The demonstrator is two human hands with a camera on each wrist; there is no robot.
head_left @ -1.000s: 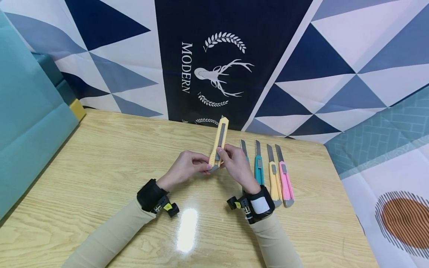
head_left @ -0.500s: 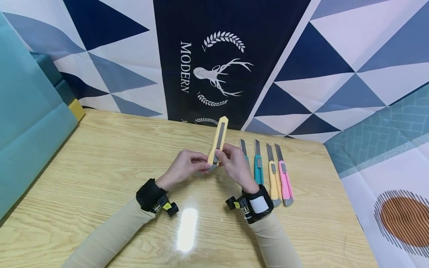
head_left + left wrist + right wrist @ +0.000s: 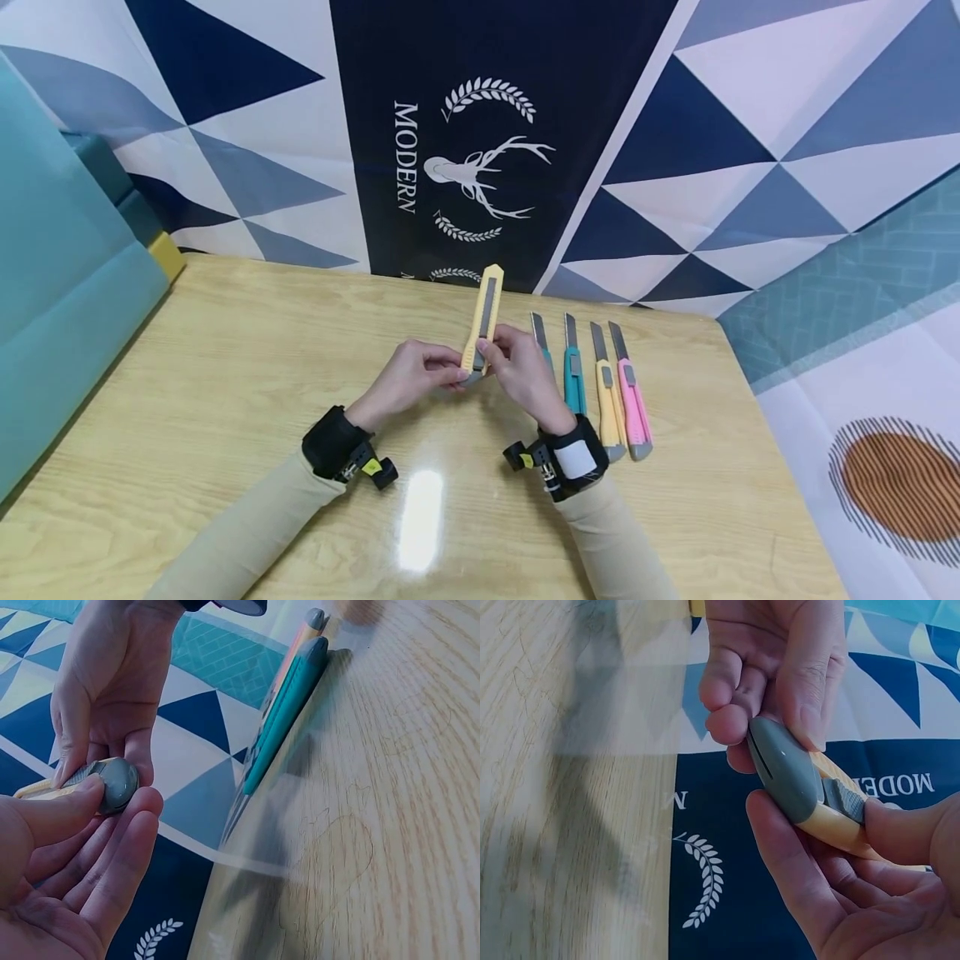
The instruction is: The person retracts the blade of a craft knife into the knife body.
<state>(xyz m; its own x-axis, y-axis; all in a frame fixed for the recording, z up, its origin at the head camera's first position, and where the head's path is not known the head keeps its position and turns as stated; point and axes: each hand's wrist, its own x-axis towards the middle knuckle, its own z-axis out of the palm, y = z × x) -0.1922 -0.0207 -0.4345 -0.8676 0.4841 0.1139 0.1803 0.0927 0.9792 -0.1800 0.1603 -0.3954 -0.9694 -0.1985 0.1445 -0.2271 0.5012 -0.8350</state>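
A yellow utility knife [image 3: 486, 308] is held up above the table between both hands, its nose pointing away and no blade showing past it. My left hand [image 3: 411, 375] pinches its grey end cap [image 3: 784, 769] between thumb and fingers. My right hand [image 3: 525, 373] grips the body, with the thumb pressed on the grey slider [image 3: 844, 799] close to that cap. In the left wrist view the cap [image 3: 120, 786] faces the camera, and fingers of both hands cover much of the body.
To the right lie a teal knife [image 3: 574, 375], a yellow knife [image 3: 610, 408] and a pink knife [image 3: 634, 408], blades extended. Another teal knife [image 3: 542, 337] is partly hidden by the right hand. A patterned cloth [image 3: 300, 150] hangs behind the wooden table [image 3: 285, 333].
The right thumb has drawn the slider back toward the end cap. The blade tip that showed at the knife's nose has gone inside. The head view has shifted slightly.
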